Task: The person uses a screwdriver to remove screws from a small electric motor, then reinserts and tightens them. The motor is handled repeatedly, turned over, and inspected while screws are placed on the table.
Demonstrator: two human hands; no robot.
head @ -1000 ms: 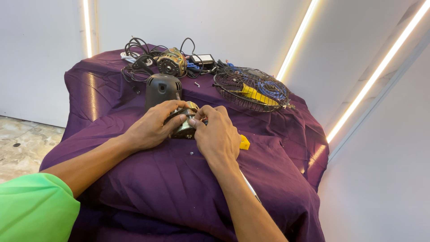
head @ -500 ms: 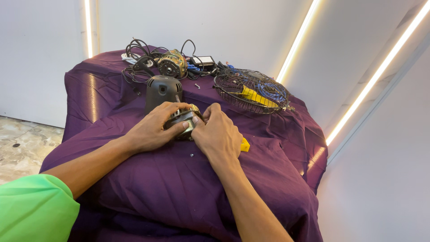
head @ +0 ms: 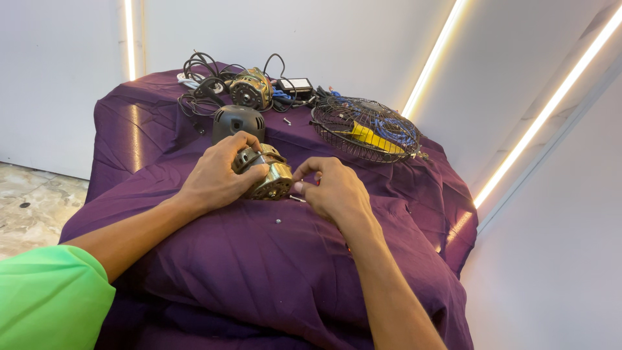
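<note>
From the head camera, looking down, the left hand (head: 217, 178) is wrapped over a small brass-coloured electric motor (head: 264, 175), fingers curled round its grey end and thumb pressed on its side, so it has a firm hold and pins the motor against the purple cloth of the surface (head: 259, 272). The right hand (head: 334, 191) sits just beside the motor's right flank, fingers bent and drawn together near the casing; whether the fingertips pinch some small part there cannot be told, as the knuckles hide them. The motor lies near the middle of the surface, tilted on its side. Just behind it stands a dark rounded motor cover (head: 238, 121), and farther back a second motor (head: 251, 89) sits among tangled black cables (head: 201, 87) and a small black box (head: 293, 85). To the right rests a round wire fan guard (head: 366, 128) with a yellow piece and blue wire lying inside. A tiny pale speck, perhaps a screw (head: 278, 221), lies on the cloth nearer the person. As a judgement, the step in hand looks like close work on the side of the motor casing while the other hand steadies it; the next move would seem to call for a steady grip on the left and fine fingertip control on the right, keeping any small loose piece from dropping into the folds of the cloth.
</note>
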